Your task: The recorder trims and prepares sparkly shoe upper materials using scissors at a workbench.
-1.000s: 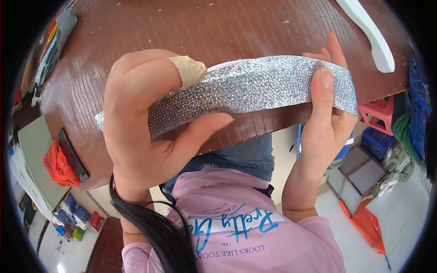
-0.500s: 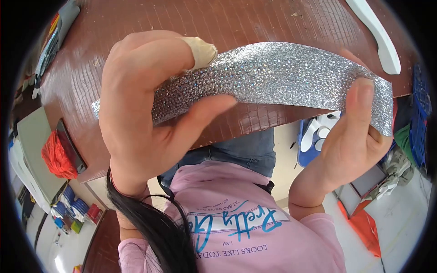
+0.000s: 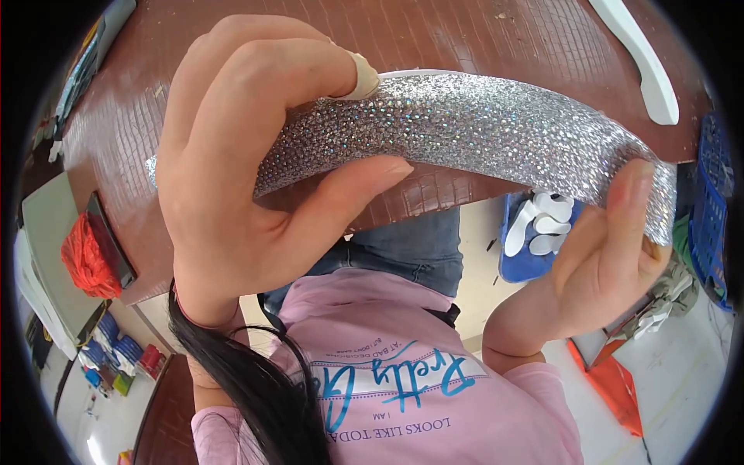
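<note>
A long strip of silver glitter material [image 3: 473, 124] arches across the view above the table, with a thin white edge along its top. My left hand [image 3: 232, 163] curls over its left part, index finger at the upper edge and thumb along the lower one. A pale wrap covers that index fingertip. The strip's left end pokes out behind this hand. At the right end, my right hand [image 3: 608, 244] pinches the strip, thumb on the glittery face and fingers behind it. What backs the strip is mostly hidden.
Brown textured table [image 3: 434, 39] lies beneath, with a curved white piece [image 3: 643, 66] at its far right. A blue tray [image 3: 521, 265] of similar white pieces sits lower right. A red plastic bag [image 3: 89, 256] is at left, a blue basket [image 3: 711, 209] at right.
My left hand has shifted up and slightly left; its fingers have opened a little. My right hand has moved down with the strip's end, bending it more. A white edge now shows on top.
</note>
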`<action>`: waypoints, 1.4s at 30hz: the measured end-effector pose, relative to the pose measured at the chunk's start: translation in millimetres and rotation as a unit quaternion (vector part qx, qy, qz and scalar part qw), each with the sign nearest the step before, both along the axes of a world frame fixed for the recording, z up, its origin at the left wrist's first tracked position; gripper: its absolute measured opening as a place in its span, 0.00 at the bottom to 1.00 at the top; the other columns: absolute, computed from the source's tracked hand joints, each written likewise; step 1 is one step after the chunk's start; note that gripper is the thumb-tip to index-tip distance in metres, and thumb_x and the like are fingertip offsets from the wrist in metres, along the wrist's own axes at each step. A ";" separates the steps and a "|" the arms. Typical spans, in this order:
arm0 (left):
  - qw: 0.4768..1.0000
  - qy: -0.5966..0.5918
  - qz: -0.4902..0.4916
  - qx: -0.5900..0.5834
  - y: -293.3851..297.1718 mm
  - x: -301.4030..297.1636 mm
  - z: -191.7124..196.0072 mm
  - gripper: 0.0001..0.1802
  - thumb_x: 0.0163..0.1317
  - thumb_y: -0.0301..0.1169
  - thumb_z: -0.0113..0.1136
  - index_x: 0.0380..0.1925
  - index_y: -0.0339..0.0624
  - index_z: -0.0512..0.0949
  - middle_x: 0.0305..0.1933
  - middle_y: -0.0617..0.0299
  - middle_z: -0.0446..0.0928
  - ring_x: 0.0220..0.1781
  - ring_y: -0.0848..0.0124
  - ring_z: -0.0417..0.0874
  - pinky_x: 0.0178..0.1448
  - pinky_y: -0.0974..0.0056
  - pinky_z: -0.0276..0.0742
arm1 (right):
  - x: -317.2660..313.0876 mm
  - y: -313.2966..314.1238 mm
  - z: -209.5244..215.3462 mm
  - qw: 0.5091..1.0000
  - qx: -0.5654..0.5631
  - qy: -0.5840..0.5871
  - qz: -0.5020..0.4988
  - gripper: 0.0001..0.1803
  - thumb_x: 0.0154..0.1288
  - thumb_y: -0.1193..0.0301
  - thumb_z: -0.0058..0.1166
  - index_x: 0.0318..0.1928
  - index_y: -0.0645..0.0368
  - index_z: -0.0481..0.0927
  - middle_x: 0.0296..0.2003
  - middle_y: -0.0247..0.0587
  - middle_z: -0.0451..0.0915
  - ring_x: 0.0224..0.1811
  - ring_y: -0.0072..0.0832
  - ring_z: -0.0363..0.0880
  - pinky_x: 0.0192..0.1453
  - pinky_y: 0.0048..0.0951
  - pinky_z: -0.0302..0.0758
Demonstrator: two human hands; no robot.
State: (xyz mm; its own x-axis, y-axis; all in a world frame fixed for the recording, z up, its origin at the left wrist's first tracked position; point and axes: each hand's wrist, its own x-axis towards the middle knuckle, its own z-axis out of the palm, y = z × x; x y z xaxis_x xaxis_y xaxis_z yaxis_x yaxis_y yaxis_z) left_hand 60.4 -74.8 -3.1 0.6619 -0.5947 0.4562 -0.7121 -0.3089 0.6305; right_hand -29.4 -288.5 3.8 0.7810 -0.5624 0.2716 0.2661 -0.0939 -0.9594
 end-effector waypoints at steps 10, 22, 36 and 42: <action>1.000 -0.021 -0.008 0.012 0.7 5.6 -3.0 0.29 0.36 0.24 0.73 0.42 0.36 0.71 0.45 0.54 0.72 0.40 0.66 0.74 0.45 0.67 0.72 | 24.0 5.8 -41.1 0.993 0.079 0.060 -0.056 0.07 0.56 0.74 0.61 0.34 0.66 0.83 0.30 0.34 0.82 0.32 0.16 0.74 0.39 0.15 0.70; 0.994 -0.073 0.040 0.064 -7.7 8.8 -4.9 0.29 0.36 0.26 0.75 0.40 0.37 0.70 0.42 0.56 0.73 0.38 0.67 0.75 0.42 0.68 0.72 | 28.8 14.3 -48.0 0.994 0.064 0.072 -0.052 0.06 0.58 0.74 0.60 0.32 0.65 0.82 0.30 0.33 0.81 0.31 0.15 0.72 0.39 0.15 0.69; 0.993 -0.062 0.050 0.085 -14.1 8.6 4.2 0.25 0.36 0.26 0.73 0.37 0.38 0.74 0.41 0.57 0.74 0.37 0.67 0.75 0.42 0.68 0.72 | 31.0 13.4 -45.9 0.997 -0.031 0.073 -0.025 0.09 0.63 0.75 0.54 0.40 0.68 0.80 0.37 0.46 0.82 0.37 0.24 0.80 0.46 0.19 0.74; 0.987 -0.079 0.081 0.114 -15.9 6.1 6.0 0.26 0.34 0.29 0.75 0.37 0.38 0.75 0.41 0.57 0.75 0.37 0.68 0.75 0.42 0.68 0.72 | 31.8 18.8 -42.5 0.995 -0.033 0.081 -0.038 0.09 0.62 0.74 0.55 0.39 0.66 0.81 0.37 0.43 0.82 0.37 0.22 0.79 0.45 0.18 0.74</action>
State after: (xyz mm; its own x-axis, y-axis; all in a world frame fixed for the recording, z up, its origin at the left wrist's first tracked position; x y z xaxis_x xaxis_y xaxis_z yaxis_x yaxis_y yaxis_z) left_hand 66.5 -90.6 2.9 0.6876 -0.5864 0.4282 -0.7260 -0.5470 0.4168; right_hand 2.4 -269.6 -38.7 0.7736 -0.6062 0.1845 0.0983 -0.1728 -0.9800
